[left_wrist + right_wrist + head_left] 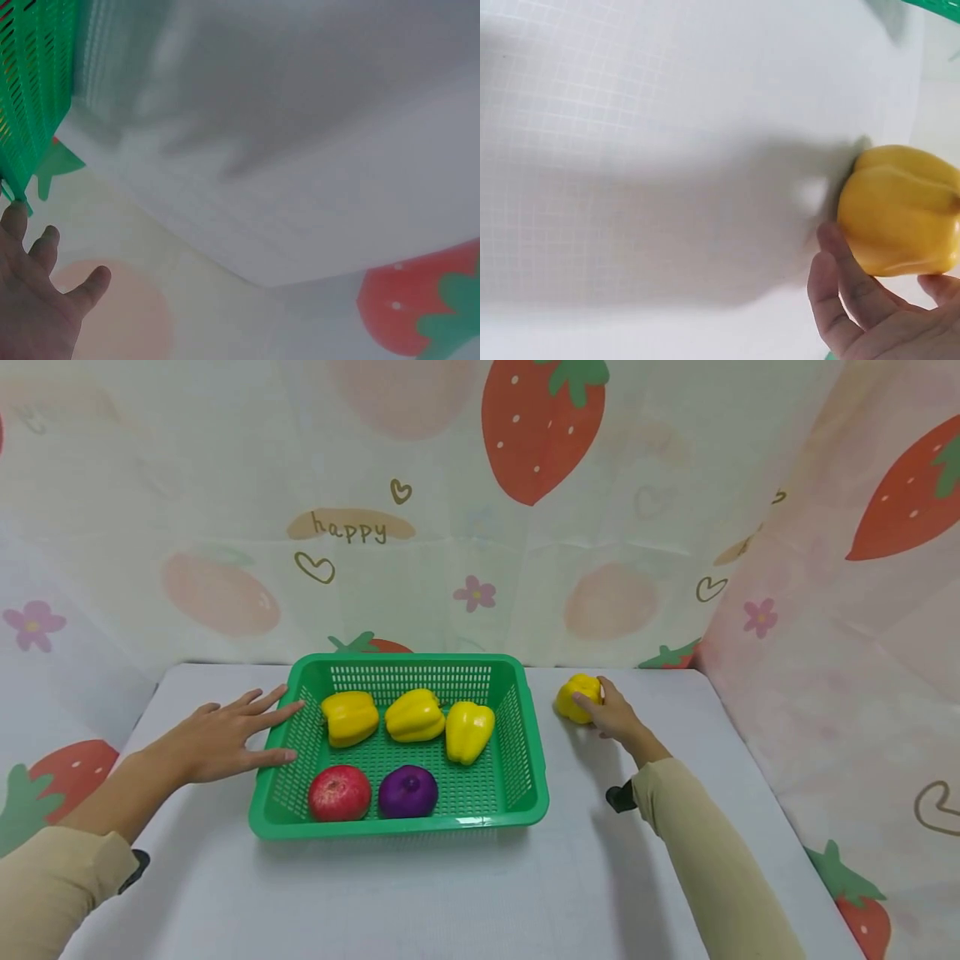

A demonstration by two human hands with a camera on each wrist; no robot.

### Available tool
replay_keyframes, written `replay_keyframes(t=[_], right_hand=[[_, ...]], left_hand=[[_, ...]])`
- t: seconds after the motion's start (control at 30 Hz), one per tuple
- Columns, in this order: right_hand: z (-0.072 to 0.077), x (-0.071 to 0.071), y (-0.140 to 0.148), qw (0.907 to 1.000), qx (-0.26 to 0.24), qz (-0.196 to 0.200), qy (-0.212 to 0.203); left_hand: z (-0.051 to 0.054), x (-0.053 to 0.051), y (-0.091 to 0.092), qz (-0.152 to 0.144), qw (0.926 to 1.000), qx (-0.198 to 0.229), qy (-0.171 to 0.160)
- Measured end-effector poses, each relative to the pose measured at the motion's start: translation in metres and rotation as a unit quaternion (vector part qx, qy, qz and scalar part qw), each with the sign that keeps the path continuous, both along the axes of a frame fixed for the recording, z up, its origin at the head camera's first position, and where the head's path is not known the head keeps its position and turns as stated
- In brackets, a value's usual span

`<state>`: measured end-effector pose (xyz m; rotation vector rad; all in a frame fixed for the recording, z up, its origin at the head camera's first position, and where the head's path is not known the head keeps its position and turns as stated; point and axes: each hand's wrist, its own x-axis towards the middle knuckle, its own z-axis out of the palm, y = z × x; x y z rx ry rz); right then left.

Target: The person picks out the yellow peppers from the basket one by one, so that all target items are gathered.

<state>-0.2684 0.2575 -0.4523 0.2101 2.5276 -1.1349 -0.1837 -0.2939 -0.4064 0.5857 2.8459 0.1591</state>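
Observation:
On the table, right of the green basket [534, 777], my right hand [621, 717] grips a yellow bell pepper [577, 697], thumb on its near side and fingers on the far side. The right wrist view shows the same bell pepper [900, 214] against the fingers of the hand [900, 330]. My left hand [228, 735] lies with spread, straight fingers over the basket's left rim. Inside the basket are three yellow bell peppers [415, 717] along the back, with a pomegranate [339, 793] and a round purple vegetable [408, 792] in front.
A white table [390, 893] carries the basket. Behind it hangs a cloth [450, 552] printed with strawberries, hearts and flowers, and a similar cloth [817, 693] stands along the right side.

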Motion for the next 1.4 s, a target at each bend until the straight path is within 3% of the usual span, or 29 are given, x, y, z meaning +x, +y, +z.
replay_keyframes(t=[0.3,0.53,0.9,1.17,1.4], right_hand=[[0.023,0.001,-0.001,0.9984,0.049,0.025,0.009],[0.053,-0.004,-0.012,0.9966,0.068,0.042,0.021],[0.100,-0.004,-0.053,0.9957,-0.045,0.068,0.044],[0.105,-0.004,-0.090,0.9880,-0.103,0.111,0.031],[0.094,0.001,-0.116,0.9820,-0.126,0.140,-0.018]], left_hand=[[0.000,0.001,0.000,0.001,1.0000,0.002,-0.001],[0.001,0.001,0.001,-0.002,1.0000,-0.002,0.001],[0.002,-0.001,0.001,-0.006,1.0000,-0.006,0.002],[0.002,-0.002,0.001,-0.008,0.9999,-0.008,0.002],[0.003,-0.001,0.002,-0.003,1.0000,-0.006,-0.002]])
